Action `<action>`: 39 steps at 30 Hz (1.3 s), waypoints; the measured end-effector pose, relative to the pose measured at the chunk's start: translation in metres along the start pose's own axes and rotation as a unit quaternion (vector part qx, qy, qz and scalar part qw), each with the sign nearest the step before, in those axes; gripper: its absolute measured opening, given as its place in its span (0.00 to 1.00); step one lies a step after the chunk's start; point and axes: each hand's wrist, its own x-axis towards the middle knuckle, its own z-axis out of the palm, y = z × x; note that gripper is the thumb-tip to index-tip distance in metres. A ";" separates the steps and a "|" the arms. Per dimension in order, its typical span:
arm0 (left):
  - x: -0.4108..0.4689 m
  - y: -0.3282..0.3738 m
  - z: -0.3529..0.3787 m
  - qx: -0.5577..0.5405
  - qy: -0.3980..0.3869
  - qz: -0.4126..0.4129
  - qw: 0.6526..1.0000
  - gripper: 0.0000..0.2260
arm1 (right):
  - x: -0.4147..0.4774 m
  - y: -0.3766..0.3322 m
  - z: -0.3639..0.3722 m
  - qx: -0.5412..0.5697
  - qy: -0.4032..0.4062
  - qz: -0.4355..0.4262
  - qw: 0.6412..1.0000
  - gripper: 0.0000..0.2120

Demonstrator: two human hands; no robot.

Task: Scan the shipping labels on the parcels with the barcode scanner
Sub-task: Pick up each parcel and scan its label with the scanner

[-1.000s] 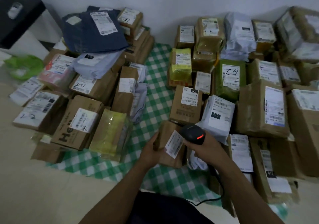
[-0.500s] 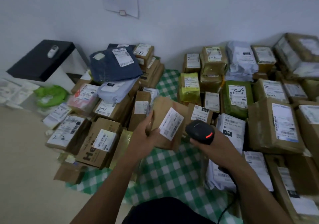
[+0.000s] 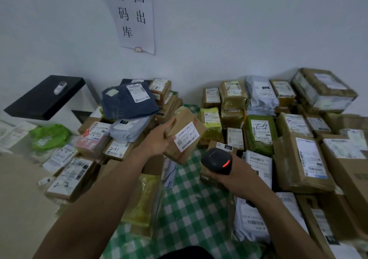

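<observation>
Parcels (image 3: 302,159) lie in piles on both sides of the checked cloth (image 3: 191,209) | brown parcel (image 3: 184,119) is now lifted up and left, gripped by left hand (image 3: 159,139) | right hand (image 3: 225,177) grips barcode scanner (image 3: 216,161) below it, apart | label (image 3: 186,137) faces up; scan looks done

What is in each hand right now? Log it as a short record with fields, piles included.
left hand: grips brown cardboard parcel, held above green-and-white checked cloth
label: white shipping label with barcode, faces camera
right hand: holds black barcode scanner, red light on
scanner vs parcel: below and right of it, not touching
surroundings: labelled parcels piled on both sides of the cloth
wall: white paper sheet with handwritten characters
</observation>
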 end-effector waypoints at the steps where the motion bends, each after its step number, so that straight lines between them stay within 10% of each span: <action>1: 0.001 0.001 -0.001 0.002 0.001 -0.001 1.000 0.32 | 0.000 0.000 0.000 -0.003 -0.004 -0.003 1.000 0.33; 21: -0.065 -0.015 0.047 -0.069 0.099 -0.007 0.993 0.36 | -0.006 0.008 0.007 0.053 0.003 0.012 0.999 0.28; 39: -0.166 -0.089 0.214 -0.070 -0.101 -0.236 0.964 0.35 | -0.026 0.050 0.057 0.082 -0.031 0.084 0.993 0.17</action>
